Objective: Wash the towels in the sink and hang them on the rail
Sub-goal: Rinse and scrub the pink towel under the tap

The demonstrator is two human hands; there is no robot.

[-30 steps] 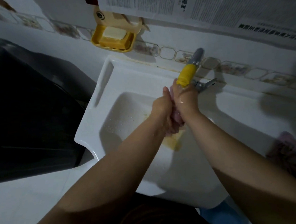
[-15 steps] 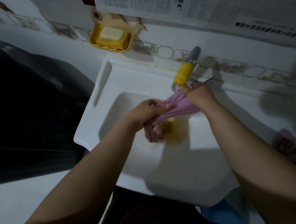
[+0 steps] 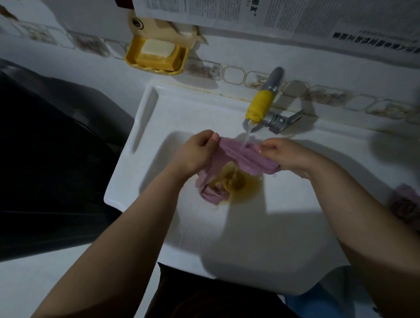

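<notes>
Clearly both the left hand [image 3: 198,151] and right hand [image 3: 284,152] grip the bunched pink cloth towel [image 3: 243,156] under running water in the white ceramic sink [image 3: 175,106]. Its hanging tail [image 3: 210,192] lies beside the stained drain [image 3: 233,180] and could block it, and hard wringing may splash over the rim.

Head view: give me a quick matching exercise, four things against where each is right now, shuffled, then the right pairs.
Things:
1. pink towel
2. soap bar
3. second cloth
4. water stream

Places:
A. in the yellow dish on the wall
B. on the sink ledge at far right
C. falling from the yellow-tipped tap
D. stretched between left hand and right hand

Pairs: 1-D, 2-A, 3-B, 4-C
</notes>
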